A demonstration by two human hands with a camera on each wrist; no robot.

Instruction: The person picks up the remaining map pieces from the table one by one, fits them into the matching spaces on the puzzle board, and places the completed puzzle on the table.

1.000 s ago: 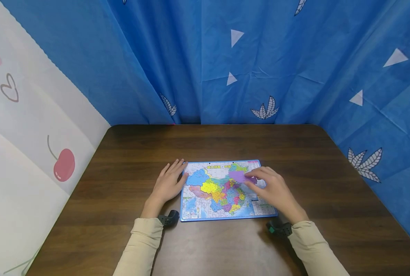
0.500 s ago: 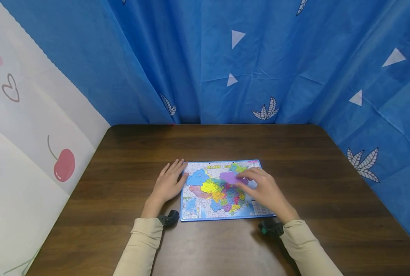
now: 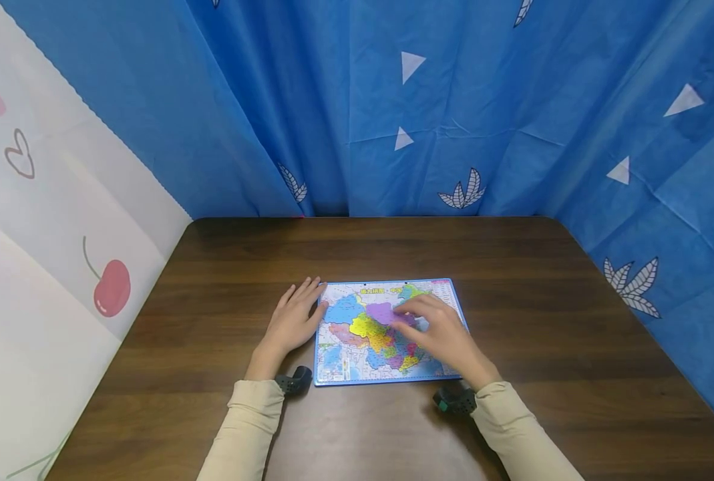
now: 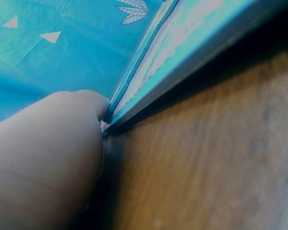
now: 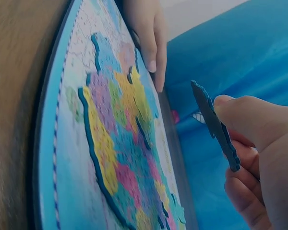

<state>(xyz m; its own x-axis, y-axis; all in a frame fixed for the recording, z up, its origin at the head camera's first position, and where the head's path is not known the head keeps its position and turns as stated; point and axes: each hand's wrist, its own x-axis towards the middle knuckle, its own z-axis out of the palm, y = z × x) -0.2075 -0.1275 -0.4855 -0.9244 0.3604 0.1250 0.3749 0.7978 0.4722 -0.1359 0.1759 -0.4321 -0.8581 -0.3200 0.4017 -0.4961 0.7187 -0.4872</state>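
A magnetic map puzzle board [image 3: 332, 371] with a blue border lies flat on the table, covered with coloured province pieces. My right hand [image 3: 443, 334] pinches a purple puzzle piece [image 3: 379, 312] between thumb and fingers. In the right wrist view the piece's dark underside [image 5: 213, 122] is turned towards the board, and the piece hangs clear above it. My left hand [image 3: 293, 321] lies at the board's left edge with its fingers extended. Its thumb [image 4: 86, 103] touches the board's edge in the left wrist view. The right hand covers part of the map's eastern side.
The brown wooden table [image 3: 242, 260] surrounds the board. Behind it hangs a blue curtain [image 3: 381, 180], and a white patterned cloth [image 3: 50, 220] hangs on the left. Each wrist wears a dark camera band, such as the right camera [image 3: 455, 399].
My right hand has moved left over the board with the purple puzzle piece, uncovering more of the board's right side. The left hand and the board have stayed in place.
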